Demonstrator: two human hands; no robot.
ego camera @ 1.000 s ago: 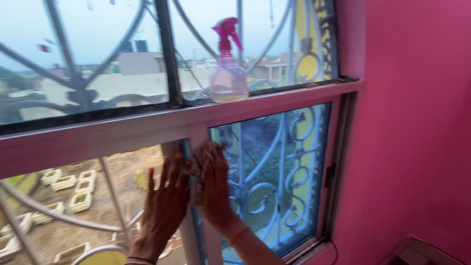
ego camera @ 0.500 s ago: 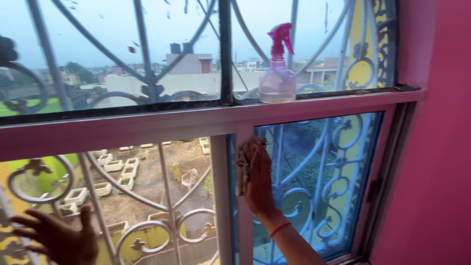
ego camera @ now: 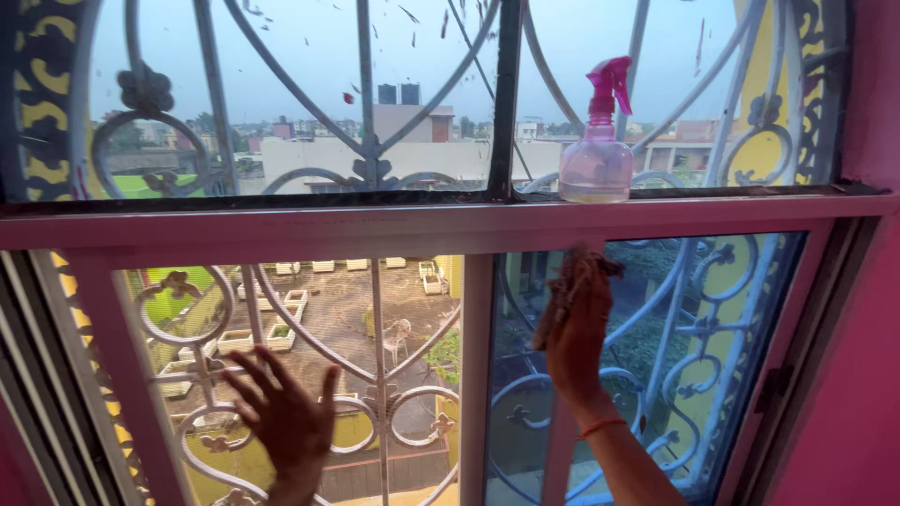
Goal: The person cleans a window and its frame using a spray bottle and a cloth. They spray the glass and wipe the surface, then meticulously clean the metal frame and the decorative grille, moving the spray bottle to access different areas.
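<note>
Moved: since half a second ago both hands sit further right in view; the left hand, then low at the left edge, now shows below the left pane's middle.
Right hand: right hand [ego camera: 574,333] is raised against the tinted right pane [ego camera: 675,375], fingers closed around a brownish cloth [ego camera: 572,276] pressed to the glass just under the pink rail [ego camera: 281,228].
Cloth: bunched at the pane's upper left, near the white centre post [ego camera: 474,375]; its edges are blurred, so it may be a scrubbing pad instead.
Left hand: left hand [ego camera: 281,412] is empty, fingers spread, palm flat against the clear left pane [ego camera: 309,319].
Wrist: an orange band [ego camera: 603,427] circles the right wrist.
Bottle: a clear spray bottle [ego camera: 598,150] with a pink trigger stands upright on the rail, above and slightly right of the cloth, apart from it.
Outside: a curled metal grille [ego camera: 375,394] lies behind both panes.
Side: pink wall [ego camera: 867,375] borders the frame on the right.
</note>
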